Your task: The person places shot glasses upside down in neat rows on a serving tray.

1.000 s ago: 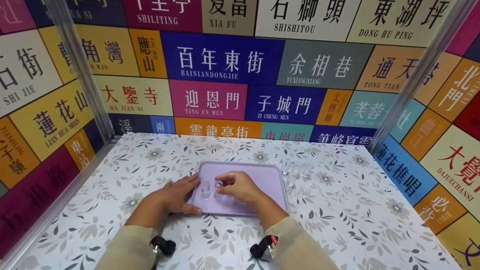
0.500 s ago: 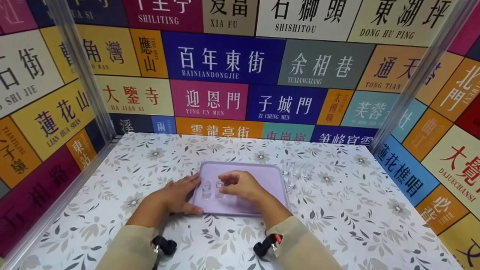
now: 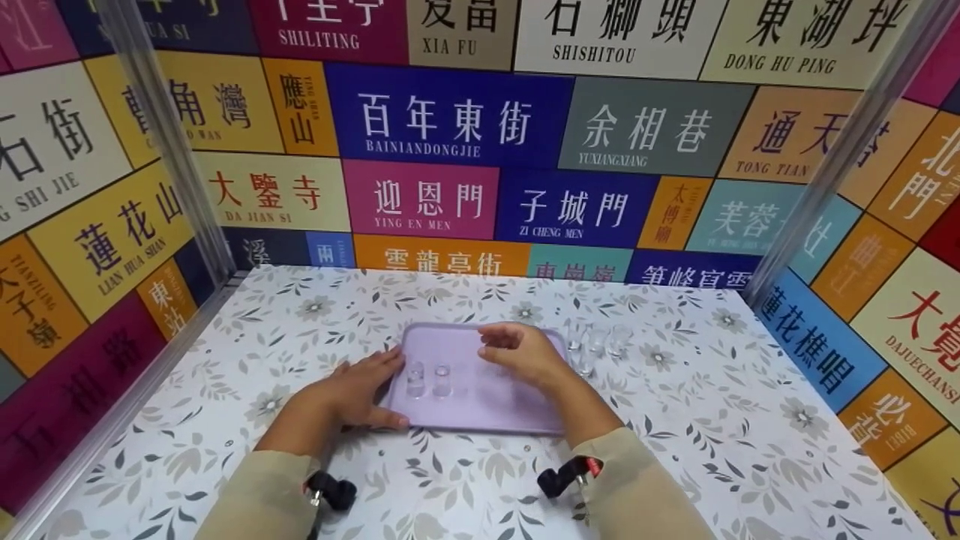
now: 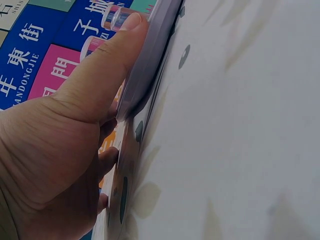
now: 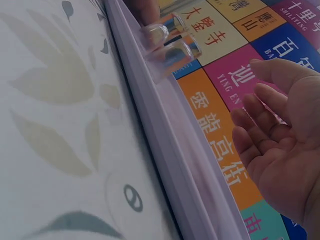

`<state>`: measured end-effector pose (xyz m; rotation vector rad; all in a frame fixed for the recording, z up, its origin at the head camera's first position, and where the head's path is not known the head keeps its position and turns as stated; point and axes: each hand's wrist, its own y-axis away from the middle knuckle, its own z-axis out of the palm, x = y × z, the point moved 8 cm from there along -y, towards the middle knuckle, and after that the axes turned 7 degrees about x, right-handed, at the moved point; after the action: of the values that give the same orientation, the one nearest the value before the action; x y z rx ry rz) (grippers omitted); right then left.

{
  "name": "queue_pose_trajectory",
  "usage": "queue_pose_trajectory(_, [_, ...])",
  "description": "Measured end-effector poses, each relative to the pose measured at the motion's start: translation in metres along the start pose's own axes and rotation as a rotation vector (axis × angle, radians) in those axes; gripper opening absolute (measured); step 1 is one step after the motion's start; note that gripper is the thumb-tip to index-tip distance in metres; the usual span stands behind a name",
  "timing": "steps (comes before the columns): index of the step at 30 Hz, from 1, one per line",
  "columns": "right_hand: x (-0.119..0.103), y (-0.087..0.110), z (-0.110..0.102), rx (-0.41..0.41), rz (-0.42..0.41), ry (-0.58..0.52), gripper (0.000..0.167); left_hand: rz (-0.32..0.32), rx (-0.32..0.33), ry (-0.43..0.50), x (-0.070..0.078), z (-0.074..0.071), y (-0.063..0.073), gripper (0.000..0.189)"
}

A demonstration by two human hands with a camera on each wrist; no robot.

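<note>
Two small clear shot glasses (image 3: pixel 442 381) stand side by side on the left part of a lilac tray (image 3: pixel 480 418). My left hand (image 3: pixel 358 391) rests at the tray's left front corner, fingers along the left side and thumb at the front edge. In the left wrist view the straight thumb (image 4: pixel 107 67) touches the tray's rim (image 4: pixel 145 65). Above the tray's right half is my right hand (image 3: pixel 525 354), fingers loosely bent and holding nothing. The right wrist view shows this hand (image 5: pixel 280 145) apart from the two glasses (image 5: pixel 182 52).
Several more clear glasses (image 3: pixel 596 341) stand on the table just beyond the tray's right edge. A white cloth with leaves and flowers (image 3: pixel 697 405) covers the table. Panels with coloured place-name signs (image 3: pixel 450 116) enclose the back and sides.
My right hand has let go of the second shot glass and moved right and slightly back over the tray. The glass stays standing beside the first. My left hand keeps its place.
</note>
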<state>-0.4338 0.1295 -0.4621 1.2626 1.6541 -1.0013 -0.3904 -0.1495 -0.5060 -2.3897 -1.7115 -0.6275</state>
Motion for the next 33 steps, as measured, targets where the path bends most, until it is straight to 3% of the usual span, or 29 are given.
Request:
queue_pose_trajectory(9, [0.006,-0.001,-0.033,0.095,-0.003,-0.06,0.042,0.01,0.006,-0.002,0.002,-0.002,0.003,0.127])
queue_pose_trajectory(20, [0.018,-0.002,-0.071,0.161,-0.005,-0.008,0.043,0.008,0.006,0.009,0.002,-0.002,0.004,0.126])
queue_pose_trajectory(33, [0.033,0.005,-0.124,0.256,0.078,0.008,0.053,0.018,0.016,0.02,0.001,-0.002,0.003,0.126])
